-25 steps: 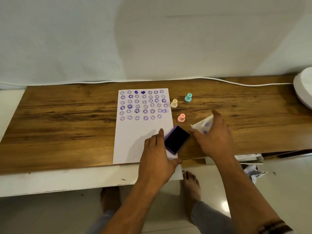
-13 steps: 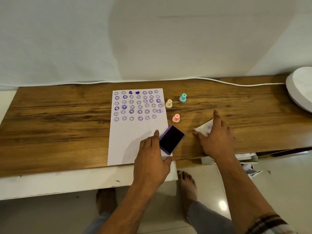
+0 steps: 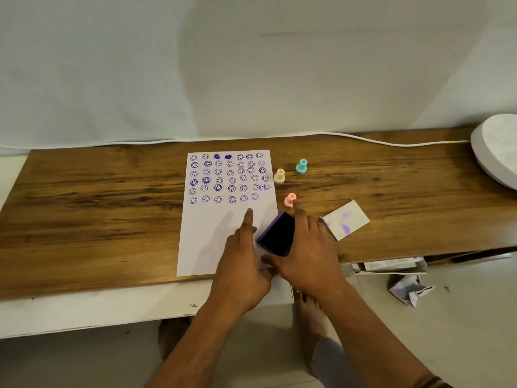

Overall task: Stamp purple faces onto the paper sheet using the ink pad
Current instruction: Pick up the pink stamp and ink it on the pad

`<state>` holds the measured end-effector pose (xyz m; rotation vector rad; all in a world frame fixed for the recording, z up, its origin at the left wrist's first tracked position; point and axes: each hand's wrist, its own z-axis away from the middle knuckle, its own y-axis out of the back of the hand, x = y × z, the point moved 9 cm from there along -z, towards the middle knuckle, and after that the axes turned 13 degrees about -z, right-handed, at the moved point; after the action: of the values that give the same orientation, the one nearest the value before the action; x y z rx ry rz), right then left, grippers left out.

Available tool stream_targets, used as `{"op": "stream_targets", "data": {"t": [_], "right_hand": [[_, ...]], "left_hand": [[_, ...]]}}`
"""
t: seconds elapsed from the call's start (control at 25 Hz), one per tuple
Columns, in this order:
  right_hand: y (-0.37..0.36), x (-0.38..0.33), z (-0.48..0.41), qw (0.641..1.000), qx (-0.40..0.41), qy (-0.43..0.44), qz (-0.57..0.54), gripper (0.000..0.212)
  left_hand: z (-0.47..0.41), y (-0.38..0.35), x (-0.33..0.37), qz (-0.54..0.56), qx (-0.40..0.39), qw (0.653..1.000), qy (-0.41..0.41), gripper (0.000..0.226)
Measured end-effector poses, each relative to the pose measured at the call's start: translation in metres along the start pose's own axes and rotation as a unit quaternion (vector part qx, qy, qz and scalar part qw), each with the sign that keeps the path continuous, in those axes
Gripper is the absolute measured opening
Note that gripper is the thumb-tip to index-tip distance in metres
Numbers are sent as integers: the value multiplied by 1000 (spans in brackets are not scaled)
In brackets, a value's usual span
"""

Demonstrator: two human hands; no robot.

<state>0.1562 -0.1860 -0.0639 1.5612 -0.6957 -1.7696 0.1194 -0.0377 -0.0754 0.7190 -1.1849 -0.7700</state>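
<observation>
The white paper sheet [image 3: 212, 228] lies on the wooden tabletop, its upper half filled with rows of purple faces. The open purple ink pad [image 3: 278, 233] sits tilted at the sheet's lower right corner. My left hand [image 3: 243, 259] holds the pad at its left side, index finger stretched out on the paper. My right hand [image 3: 306, 253] is spread over the pad's right side with nothing in it; its index fingertip is right by the pink stamp [image 3: 289, 200]. A cream stamp [image 3: 279, 175] and a teal stamp [image 3: 301, 166] stand farther back.
The ink pad's white lid [image 3: 345, 219], smudged purple, lies on the wood to the right of my hands. A white cable [image 3: 363, 140] runs along the back edge. A white round object [image 3: 495, 152] sits at far right. Crumpled paper [image 3: 408, 289] lies on the floor.
My right hand has let go of the white lid, left it on the table and moved left to the ink pad and pink stamp. My left hand stays at the pad.
</observation>
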Motion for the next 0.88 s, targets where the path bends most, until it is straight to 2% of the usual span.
{"op": "stream_targets", "data": {"t": [0.08,0.24,0.48,0.68,0.76,0.88], "right_hand": [[1,1,-1,1000,16,7,14,121],[5,0,-3,999,37,18,14,117],[35,34,-15,995,61,-74,18,122],[47,48,-19,994,60,-95,11,116],[51,45,-22,994,68,-87,19,106],[46,20,-29,995,92,-32,12,73]], "left_hand": [[-1,1,-5,9,-7,1000,2,115],[-3,5,-9,-11,7,1000,-3,94],[0,11,-8,-41,30,999,-5,86],[-1,12,-8,-50,29,998,-7,83],[-1,12,-8,-54,31,998,-12,80],[-1,10,-7,-68,40,997,-20,75]]}}
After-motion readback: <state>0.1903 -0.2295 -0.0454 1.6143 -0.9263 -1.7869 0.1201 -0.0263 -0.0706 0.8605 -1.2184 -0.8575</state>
